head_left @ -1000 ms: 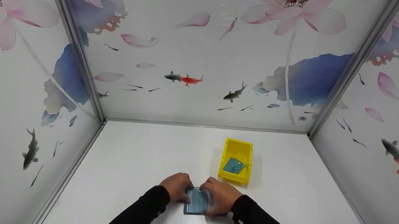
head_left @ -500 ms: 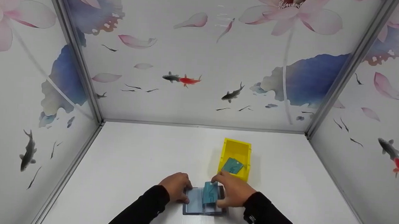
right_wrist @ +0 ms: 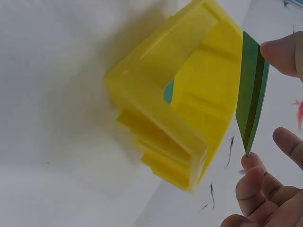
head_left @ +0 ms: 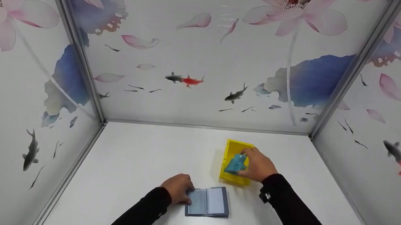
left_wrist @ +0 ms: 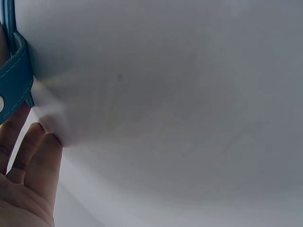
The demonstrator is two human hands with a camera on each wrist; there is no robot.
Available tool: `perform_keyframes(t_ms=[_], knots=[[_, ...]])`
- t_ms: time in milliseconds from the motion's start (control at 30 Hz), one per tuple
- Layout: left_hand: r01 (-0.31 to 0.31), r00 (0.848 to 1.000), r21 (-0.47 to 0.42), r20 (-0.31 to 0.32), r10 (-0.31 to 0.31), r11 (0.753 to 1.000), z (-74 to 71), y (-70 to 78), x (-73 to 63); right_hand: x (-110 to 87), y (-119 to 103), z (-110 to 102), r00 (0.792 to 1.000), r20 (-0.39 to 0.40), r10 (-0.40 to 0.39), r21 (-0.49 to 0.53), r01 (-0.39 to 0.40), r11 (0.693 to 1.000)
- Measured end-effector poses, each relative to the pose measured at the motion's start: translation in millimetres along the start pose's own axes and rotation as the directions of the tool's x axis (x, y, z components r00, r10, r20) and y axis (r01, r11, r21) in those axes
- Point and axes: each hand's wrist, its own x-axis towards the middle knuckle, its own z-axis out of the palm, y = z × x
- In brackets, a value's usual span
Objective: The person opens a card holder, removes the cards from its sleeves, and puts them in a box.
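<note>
An open card holder with clear plastic sleeves and a dark blue cover lies on the white table. My left hand grips its left edge, thumb over the sleeve page. In the left wrist view its blue stitched strap with a snap shows beside the fingers. Over the yellow bin my right hand pinches a teal card by opposite edges. The right wrist view shows this card bowed, with a dark stripe. Behind the bin's wall, a bit of another teal card shows inside.
White panels printed with flowers and fish enclose the table at the back and both sides. Grey metal rails run along the seams. The bin stands behind and to the right of the card holder.
My right hand has drawn the teal card off the card holder and carried it back and right to the yellow bin. The left hand stays at the holder's left edge.
</note>
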Motion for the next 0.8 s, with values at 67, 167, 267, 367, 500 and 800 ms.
perform_keyframes(t_ms=[67,167,267,367,500,800], knots=[[-0.005,1.000,-0.007,-0.004,0.005,1.000,0.6,-0.6,0.5,6.4,4.0,-0.6,0.998,0.029,0.050,-0.010,-0.050,0.999],[0.018,1.000,-0.024,0.001,-0.017,1.000,-5.5,6.6,-1.9,14.1,7.4,0.5,0.994,0.057,0.093,-0.036,-0.092,0.995],[0.038,0.999,-0.016,0.002,-0.038,0.999,-3.7,5.1,-2.5,21.9,6.5,4.6,0.992,0.075,0.106,-0.067,-0.101,0.993],[0.036,0.999,0.009,0.005,-0.037,0.999,-4.1,4.8,-4.0,27.3,2.5,8.6,0.992,0.092,0.092,-0.113,-0.081,0.990],[0.026,1.000,0.029,0.014,-0.026,0.999,-5.8,6.5,-4.7,28.8,-5.9,10.0,0.992,0.103,0.073,-0.149,-0.057,0.987],[0.041,0.999,0.027,0.009,-0.041,0.999,-4.0,9.4,-3.5,27.4,-8.5,13.2,0.990,0.100,0.095,-0.180,-0.076,0.981]])
